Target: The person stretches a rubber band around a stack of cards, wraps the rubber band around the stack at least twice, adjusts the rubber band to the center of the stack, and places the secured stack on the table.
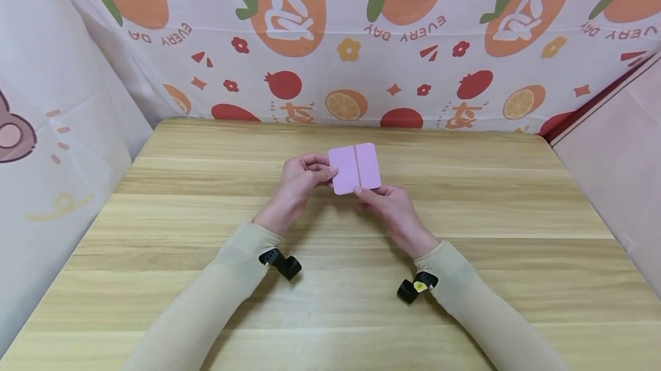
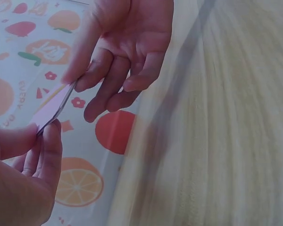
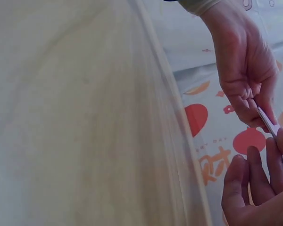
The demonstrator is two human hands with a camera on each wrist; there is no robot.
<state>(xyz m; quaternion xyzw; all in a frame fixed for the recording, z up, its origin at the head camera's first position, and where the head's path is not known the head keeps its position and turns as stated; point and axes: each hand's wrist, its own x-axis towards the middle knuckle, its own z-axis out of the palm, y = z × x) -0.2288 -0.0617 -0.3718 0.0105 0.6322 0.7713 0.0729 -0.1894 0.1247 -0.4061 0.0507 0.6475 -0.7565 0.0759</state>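
Observation:
A thin, pink, square card with rounded corners (image 1: 343, 170) is held up over the middle of the table. A narrow tan band (image 1: 357, 166) crosses it from its far edge to its near edge, right of centre. My left hand (image 1: 299, 186) pinches the card's left edge, thumb on top and fingers underneath. At the near edge, my right hand (image 1: 391, 210) grips the card with its thumb beside the band's lower end. Seen edge-on in the left wrist view, the pink card (image 2: 52, 106) spans both hands. The right hand's other fingers curl loosely below it.
The wood-grain table (image 1: 330, 313) extends around both arms. A fruit-printed cloth (image 1: 356, 44) hangs behind its far edge, with a pale cloth (image 1: 67, 130) at the left and a pale panel (image 1: 614, 153) at the right. Black wrist cameras (image 1: 281, 263) are strapped over both sleeves.

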